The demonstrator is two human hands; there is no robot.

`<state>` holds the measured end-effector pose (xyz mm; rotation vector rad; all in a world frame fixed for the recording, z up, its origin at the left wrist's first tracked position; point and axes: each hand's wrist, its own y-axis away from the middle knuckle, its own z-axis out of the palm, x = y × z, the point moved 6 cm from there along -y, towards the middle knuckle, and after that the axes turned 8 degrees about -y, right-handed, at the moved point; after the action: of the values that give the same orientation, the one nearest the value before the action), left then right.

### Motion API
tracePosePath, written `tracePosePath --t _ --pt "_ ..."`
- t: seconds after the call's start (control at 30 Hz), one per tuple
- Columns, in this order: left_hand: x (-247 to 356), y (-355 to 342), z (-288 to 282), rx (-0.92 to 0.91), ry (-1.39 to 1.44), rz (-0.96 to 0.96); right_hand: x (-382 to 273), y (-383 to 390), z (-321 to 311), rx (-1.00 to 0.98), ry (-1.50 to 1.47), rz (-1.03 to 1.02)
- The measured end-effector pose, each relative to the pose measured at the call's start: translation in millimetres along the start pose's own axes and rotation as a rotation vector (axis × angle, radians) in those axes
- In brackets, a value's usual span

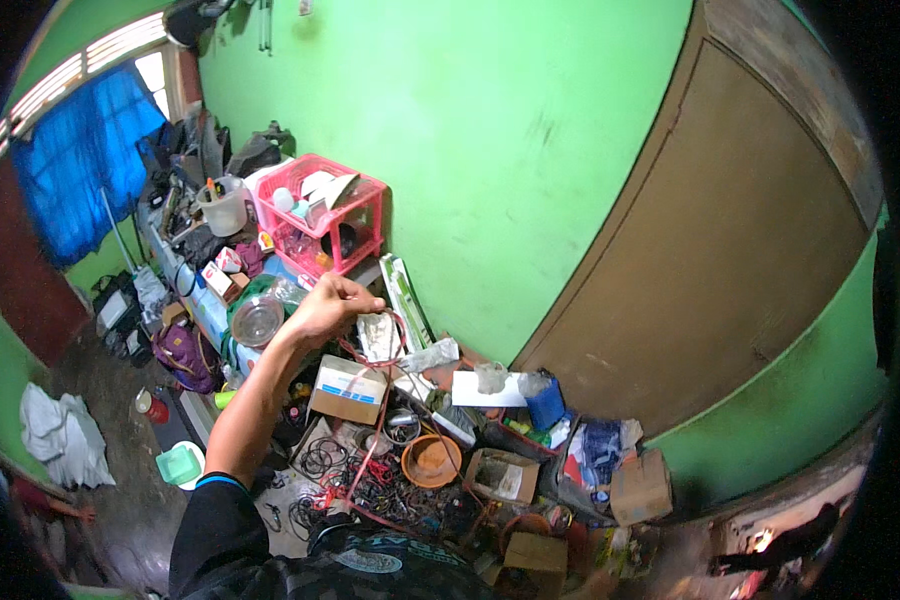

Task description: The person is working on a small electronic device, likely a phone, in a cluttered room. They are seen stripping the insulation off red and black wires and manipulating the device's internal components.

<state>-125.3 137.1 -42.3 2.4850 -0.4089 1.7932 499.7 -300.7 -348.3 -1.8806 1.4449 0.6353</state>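
My left hand [345, 300] reaches over the clutter, its fingers pinched round a loop of thin red and brown cord [395, 330]. Long strands hang from it past a white cardboard box [348, 390] and an orange basin [430, 450]. Below them lies a heap of tangled black and red cables [355, 490]. A blurred skin-toned shape [595, 585] at the lower right edge may be my right hand; what it holds cannot be made out.
A pink rack [320, 190], white bucket [220, 210] and purple backpack [185, 360] crowd the left side. Cardboard boxes [638, 490] stand near a brown door [710, 230]. A white sack [65, 440] lies on the floor. Part of another person [65, 515] shows at lower left.
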Motion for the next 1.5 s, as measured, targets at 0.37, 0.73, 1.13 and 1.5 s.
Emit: tracePosePath --t 0.37,0.73,1.13,1.5 --pt "99 35 149 -0.429 0.049 0.086 -420 220 64 -1.093 -0.785 -0.855" --pt "8 -7 14 -0.003 0.006 -0.013 -113 -27 26 -0.47 -0.826 -0.093" --pt "53 0 78 -0.192 0.058 -0.011 -252 106 50 -0.571 -0.486 -0.447" --pt "74 27 135 -0.209 0.208 -0.03 -424 214 55 -1.133 -0.868 -0.729"
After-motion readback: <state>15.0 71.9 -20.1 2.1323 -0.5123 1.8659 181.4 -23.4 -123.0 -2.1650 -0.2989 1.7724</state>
